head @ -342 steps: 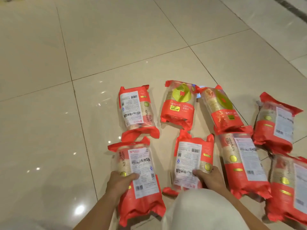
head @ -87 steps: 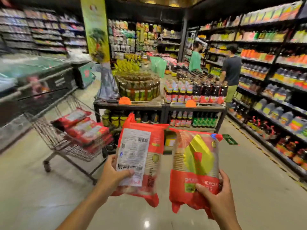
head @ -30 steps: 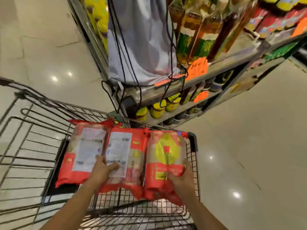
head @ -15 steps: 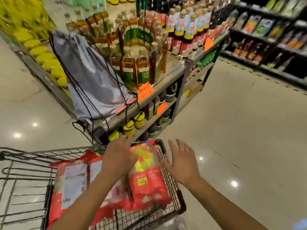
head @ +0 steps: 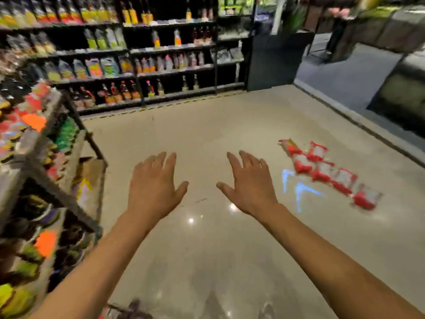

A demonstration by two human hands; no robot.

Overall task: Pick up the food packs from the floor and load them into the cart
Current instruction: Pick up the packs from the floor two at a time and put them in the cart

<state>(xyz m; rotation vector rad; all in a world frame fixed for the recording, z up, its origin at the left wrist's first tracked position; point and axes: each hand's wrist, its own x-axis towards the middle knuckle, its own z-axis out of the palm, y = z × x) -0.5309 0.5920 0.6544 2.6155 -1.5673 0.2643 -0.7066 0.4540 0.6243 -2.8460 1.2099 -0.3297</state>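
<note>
Both bare arms reach forward over the glossy floor (head: 207,134). The left grip (head: 154,187) and right grip (head: 250,187) hover side by side, palms down, fingers straight and spread, holding nothing. Red food packs (head: 326,171) lie in a blurred cluster on the floor, well off to the right. A stocked display rack (head: 46,157) stands at the left, with wall shelves (head: 138,54) of bottles beyond.

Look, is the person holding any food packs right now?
No, the left hand and right hand are open and hold nothing, while the red food packs lie on the floor.
</note>
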